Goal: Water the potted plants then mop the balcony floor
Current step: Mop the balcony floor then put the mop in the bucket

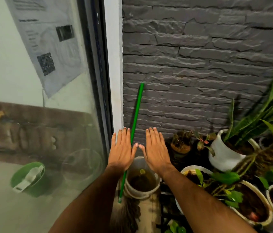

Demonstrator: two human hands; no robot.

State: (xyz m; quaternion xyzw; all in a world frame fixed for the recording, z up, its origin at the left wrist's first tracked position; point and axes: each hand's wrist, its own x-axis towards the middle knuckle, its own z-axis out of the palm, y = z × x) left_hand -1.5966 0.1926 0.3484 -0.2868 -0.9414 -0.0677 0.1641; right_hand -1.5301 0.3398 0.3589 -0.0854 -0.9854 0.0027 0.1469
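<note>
My left hand (pixel 122 150) and my right hand (pixel 155 149) are held out flat, palms down, fingers spread, thumbs almost touching; both hold nothing. Behind them a mop with a green handle (pixel 137 108) leans against the grey stone wall, its stringy head (pixel 125 214) on the floor. Below my hands stands a white bucket (pixel 141 192) of murky water. Potted plants crowd the right: a tall white pot with long striped leaves (pixel 223 152), a small brown pot (pixel 181 147), and wide white pots of soil (pixel 250 204).
A glass door (pixel 40 115) with a dark frame fills the left; a paper notice hangs on it. Behind the glass sits a green bucket (pixel 28 179). The grey stone wall (pixel 199 64) closes the back.
</note>
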